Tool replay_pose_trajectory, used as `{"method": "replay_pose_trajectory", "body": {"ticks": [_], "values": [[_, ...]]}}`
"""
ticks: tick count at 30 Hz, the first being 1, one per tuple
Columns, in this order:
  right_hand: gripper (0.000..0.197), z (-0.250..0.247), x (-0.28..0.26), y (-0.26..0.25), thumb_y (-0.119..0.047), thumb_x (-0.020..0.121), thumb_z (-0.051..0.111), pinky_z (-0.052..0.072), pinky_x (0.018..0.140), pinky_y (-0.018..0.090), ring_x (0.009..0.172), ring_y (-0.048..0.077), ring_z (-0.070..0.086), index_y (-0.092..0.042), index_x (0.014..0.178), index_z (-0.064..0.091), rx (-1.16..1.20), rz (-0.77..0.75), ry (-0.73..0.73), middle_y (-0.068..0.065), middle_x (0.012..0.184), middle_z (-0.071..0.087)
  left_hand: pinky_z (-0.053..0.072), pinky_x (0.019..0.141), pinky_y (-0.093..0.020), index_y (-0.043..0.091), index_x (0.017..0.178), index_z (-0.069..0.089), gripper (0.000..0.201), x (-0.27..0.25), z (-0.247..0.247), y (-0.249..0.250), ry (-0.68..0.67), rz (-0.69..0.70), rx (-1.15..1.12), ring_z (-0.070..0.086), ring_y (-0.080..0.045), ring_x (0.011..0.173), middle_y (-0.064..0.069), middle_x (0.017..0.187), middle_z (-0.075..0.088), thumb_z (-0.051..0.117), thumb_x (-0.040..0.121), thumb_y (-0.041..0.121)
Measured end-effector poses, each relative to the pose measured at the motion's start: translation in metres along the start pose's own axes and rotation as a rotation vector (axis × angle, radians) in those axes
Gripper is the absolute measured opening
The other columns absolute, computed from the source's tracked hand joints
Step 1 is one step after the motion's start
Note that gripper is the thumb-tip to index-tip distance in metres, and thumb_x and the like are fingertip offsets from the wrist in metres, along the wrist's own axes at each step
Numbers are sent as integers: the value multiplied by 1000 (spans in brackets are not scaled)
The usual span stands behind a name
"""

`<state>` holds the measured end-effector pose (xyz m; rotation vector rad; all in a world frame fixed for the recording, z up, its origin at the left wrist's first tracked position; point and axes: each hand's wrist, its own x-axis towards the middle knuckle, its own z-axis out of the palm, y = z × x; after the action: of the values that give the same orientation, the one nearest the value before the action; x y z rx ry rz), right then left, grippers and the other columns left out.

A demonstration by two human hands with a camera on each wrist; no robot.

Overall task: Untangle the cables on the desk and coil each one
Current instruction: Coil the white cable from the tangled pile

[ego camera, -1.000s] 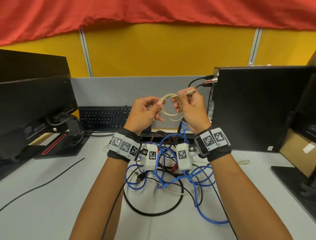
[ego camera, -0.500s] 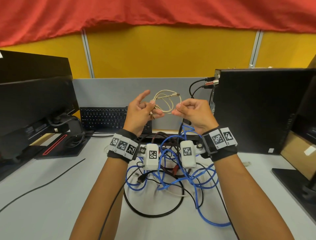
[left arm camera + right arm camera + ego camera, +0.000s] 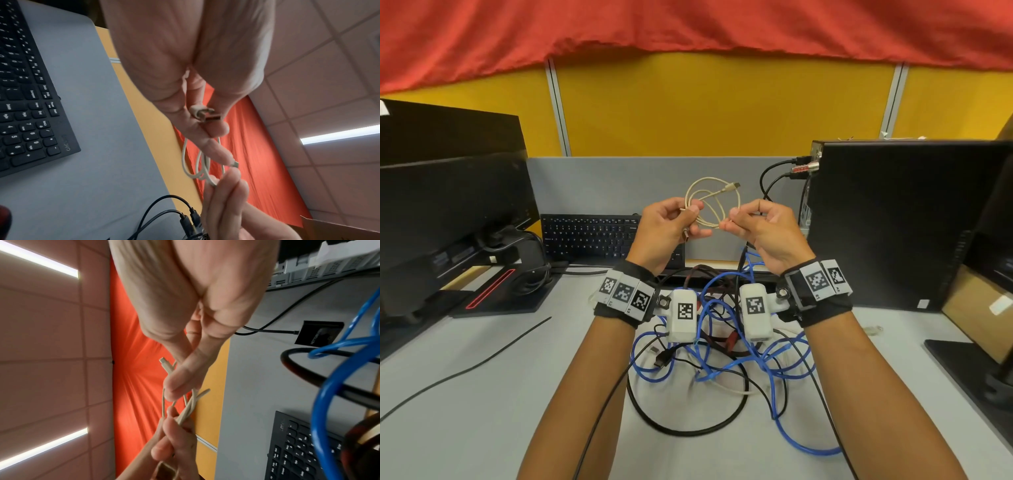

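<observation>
Both hands are up off the desk, close together and facing each other, sharing one thin cream cable wound into a few loose loops. The left hand has its fingers curled around the strands at the coil's 9 o'clock side, and from the left wrist view the cable's flat USB plug sticks out between those fingers. The right hand pinches the strands at about 4 o'clock on the coil, thumb against fingertips, the other fingers folded in. The small plug at the cable's other end pokes free near 1 o'clock on the coil, above the right hand and touching neither. The coil stands upright in the air between the hands, in front of the grey partition. Directly below the wrists, at 6 o'clock from the hands, the rest of the tangle lies on the grey desk: a blue cable looping many times over and under a black cable that makes one wide ring, with a dark red-brown cable threaded through at the far side; I cannot tell exactly how they cross. A separate thin black wire runs across the desk at 8 o'clock. A black keyboard sits at 10 o'clock, just behind the left hand, with a monitor farther out at 9 o'clock. At 3 o'clock stands a black computer case with cables plugged in at its top corner.
</observation>
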<state>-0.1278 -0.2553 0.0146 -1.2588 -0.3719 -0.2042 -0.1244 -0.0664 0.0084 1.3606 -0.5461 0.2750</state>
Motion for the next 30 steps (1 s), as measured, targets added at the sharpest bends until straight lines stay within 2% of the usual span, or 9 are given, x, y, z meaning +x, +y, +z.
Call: {"method": "replay_pose_trajectory", "body": {"ticks": [4,7,11,12,17,19,23,27,30], "values": [[9,0,1,-1,-9,91,72,56,57,23,60,16,68,-1,89,67,-122,-10,64,9,71,70,59,67,-28,-2,111,64,18,0,-3,-1,-96,24,72,50,-8,57,-9,75,49,50,100,-4],[12,4,2,1,-6,95,67,56,54,26,66,19,68,-1,106,66,-144,-42,117,14,83,70,54,60,-27,0,125,59,28,0,-1,0,-175,78,121,41,-10,58,-12,85,44,46,101,-5],[31,3,1,1,1,100,54,57,58,25,73,22,72,-8,129,64,-120,-79,-21,19,89,73,47,54,-27,37,148,36,66,0,-2,3,-198,85,108,37,-14,57,-14,86,51,48,100,-7],[35,3,1,1,2,101,52,58,61,26,74,22,73,-7,134,61,-142,-96,-41,20,91,72,45,52,-26,37,149,33,68,1,-3,3,-175,71,99,36,-14,57,-14,86,52,47,100,-7],[63,0,4,-2,3,96,61,63,72,37,95,27,73,-20,151,43,-470,-264,-81,16,114,67,36,46,-20,-4,136,51,35,3,-2,-5,12,-5,192,34,-8,52,-7,77,52,40,103,-6],[60,-2,3,-6,-6,95,66,64,72,36,96,24,73,-25,148,46,-480,-273,-127,13,113,70,34,45,-22,-6,128,55,28,4,-3,-5,61,11,248,37,-7,48,-7,74,53,41,104,-3],[42,0,1,-5,-24,98,65,61,67,34,92,24,72,-11,136,58,-387,-196,-178,14,100,76,37,49,-29,-3,112,60,17,6,-3,-4,76,71,403,42,-16,50,-11,77,61,46,104,2],[30,0,2,-1,-12,90,74,57,60,30,81,23,72,-5,118,66,-335,-156,-217,10,89,77,39,45,-26,10,100,54,9,5,-5,-1,28,65,397,44,-14,47,-11,77,66,49,102,2],[18,-4,4,1,-2,86,75,54,53,28,73,24,70,-3,95,61,-311,-138,-182,10,79,71,40,42,-24,6,103,51,7,2,-4,4,-26,43,280,41,-11,47,-14,77,65,50,101,-1]]}}
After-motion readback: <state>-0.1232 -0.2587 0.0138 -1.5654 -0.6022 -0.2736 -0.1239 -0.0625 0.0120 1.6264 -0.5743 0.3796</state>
